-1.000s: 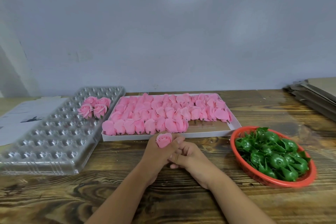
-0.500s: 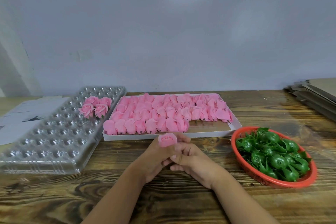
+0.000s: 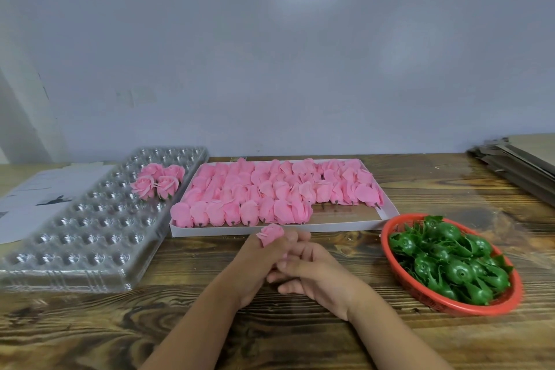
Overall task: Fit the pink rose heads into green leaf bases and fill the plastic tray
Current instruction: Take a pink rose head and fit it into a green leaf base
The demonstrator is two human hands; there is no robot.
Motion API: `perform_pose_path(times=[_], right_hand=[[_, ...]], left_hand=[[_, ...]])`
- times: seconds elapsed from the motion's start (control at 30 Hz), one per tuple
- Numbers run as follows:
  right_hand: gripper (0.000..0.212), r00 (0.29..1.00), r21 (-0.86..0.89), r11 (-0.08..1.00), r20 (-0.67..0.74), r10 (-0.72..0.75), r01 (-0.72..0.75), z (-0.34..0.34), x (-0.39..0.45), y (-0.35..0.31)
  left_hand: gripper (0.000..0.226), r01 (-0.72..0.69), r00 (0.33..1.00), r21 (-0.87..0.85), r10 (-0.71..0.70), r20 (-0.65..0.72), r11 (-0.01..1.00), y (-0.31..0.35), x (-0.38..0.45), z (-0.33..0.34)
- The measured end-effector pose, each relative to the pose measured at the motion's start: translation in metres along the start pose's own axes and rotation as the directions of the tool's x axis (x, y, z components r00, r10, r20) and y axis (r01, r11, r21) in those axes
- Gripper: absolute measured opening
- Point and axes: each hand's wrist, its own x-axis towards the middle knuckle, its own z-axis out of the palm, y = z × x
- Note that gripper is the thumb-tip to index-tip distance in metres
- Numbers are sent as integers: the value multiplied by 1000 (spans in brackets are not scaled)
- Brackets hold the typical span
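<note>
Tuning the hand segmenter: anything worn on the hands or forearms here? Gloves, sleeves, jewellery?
Nothing worn shows. The left hand and right hand are bare: no gloves, rings, watch or bands visible. Both forearms are bare to the frame's bottom edge, so no sleeves show.

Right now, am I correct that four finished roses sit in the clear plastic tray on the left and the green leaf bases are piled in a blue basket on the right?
Not quite: the basket is red, not blue, as the head view shows. The rest holds: four finished roses sit in the clear plastic tray on the left, and the green leaf bases are piled in that basket on the right.
</note>
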Motion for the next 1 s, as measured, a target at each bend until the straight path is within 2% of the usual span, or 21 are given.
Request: perform_pose_path(times=[0.1,0.2,0.43,0.63,0.7,0.77,0.87,1.0], right_hand=[[20,978,-180,979,-168,-123,92,4,5,6],[19,938,-168,975,-289,-191,147,4,8,6],[17,951,-169,972,-236,-199,162,3,6,7],[8,986,-83,992,-125,-109,99,1,3,2],[7,989,-89,992,-105,-99,90,0,2,1],[7,987,-95,991,-120,-105,94,1,2,1],[18,978,-101,990,-177,-115,98,2,3,2],[16,976,-137,986,-177,-124,100,1,3,3]], left_hand=[[27,-4,991,-20,1,-133,1000,-1,4,4],[24,-10,978,-84,-8,-207,996,-4,8,4],[18,-17,979,-99,-4,-204,995,-4,9,9],[40,-31,994,-134,16,-111,990,-1,7,7],[38,-25,995,-127,13,-99,992,0,6,7],[36,-27,993,-120,13,-115,992,-1,6,7],[37,-54,992,-109,41,-116,993,-1,5,6],[45,-79,991,-45,74,-109,996,-1,5,6]])
